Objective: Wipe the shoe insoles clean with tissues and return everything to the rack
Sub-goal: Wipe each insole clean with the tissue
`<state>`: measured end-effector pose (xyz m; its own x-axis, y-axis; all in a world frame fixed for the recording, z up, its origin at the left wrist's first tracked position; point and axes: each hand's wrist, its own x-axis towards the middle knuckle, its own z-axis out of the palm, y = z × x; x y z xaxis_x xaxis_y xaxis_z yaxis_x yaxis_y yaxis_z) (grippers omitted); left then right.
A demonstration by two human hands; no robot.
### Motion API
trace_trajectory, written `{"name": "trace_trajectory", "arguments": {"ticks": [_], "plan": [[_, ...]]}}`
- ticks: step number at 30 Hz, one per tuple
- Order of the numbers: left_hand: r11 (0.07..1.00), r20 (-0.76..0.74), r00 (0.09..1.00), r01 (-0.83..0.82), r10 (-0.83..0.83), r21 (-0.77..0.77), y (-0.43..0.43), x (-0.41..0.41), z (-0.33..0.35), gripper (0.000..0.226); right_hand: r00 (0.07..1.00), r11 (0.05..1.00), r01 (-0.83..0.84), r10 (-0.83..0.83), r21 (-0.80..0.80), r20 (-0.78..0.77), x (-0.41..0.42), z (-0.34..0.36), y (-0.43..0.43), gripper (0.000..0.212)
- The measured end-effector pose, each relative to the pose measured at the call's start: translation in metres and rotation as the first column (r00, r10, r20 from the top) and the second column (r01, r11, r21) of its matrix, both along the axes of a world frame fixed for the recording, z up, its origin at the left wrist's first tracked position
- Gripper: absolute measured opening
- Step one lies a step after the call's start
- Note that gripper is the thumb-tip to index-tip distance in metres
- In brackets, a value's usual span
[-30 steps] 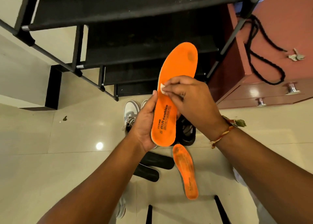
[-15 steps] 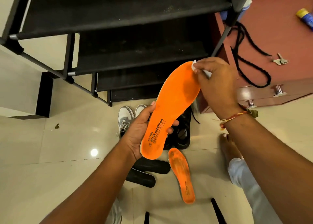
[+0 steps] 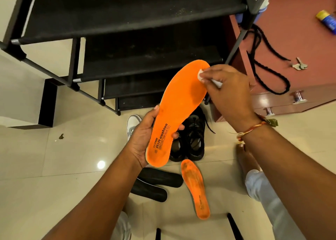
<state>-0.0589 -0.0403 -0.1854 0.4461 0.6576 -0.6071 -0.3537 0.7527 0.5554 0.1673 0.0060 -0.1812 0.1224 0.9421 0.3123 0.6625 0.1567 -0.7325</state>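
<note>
Tiled floor [image 3: 54, 167], black rack [image 3: 127, 12] | left hand [image 3: 143, 139] grips orange insole [image 3: 180, 101] heel | right hand [image 3: 231, 92] pinches tissue [image 3: 200, 75] on its toe

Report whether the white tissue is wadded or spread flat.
Wadded: the white tissue shows only as small bunched bits pinched by the right hand against the orange foam insole.

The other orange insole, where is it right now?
In the head view, the second orange insole lies on the floor, lower middle, below the black shoes and right of the black insoles.
</note>
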Motion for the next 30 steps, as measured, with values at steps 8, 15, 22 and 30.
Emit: {"name": "trace_trajectory", "arguments": {"ticks": [8,15,22,30], "plan": [[0.995,-0.005,0.996,-0.089,0.089,0.038,0.005,-0.009,0.004,0.057,0.890,0.888,-0.451,0.455,-0.086,0.035,-0.029,0.004,-0.018,0.016],[0.998,-0.014,1.000,-0.003,0.003,0.057,0.003,-0.007,-0.003,0.055,0.998,1.000,0.010,-0.011,0.001,0.065,0.001,0.004,-0.001,0.017],[0.996,-0.044,0.995,0.087,-0.087,0.005,0.003,-0.009,-0.009,0.055,0.995,0.997,0.083,-0.083,0.000,0.048,-0.001,0.001,-0.001,0.018],[0.997,-0.080,0.994,0.070,-0.071,-0.021,-0.001,0.001,-0.009,0.054,0.976,0.976,-0.216,0.216,0.009,0.033,-0.044,0.007,-0.023,0.017]]}}
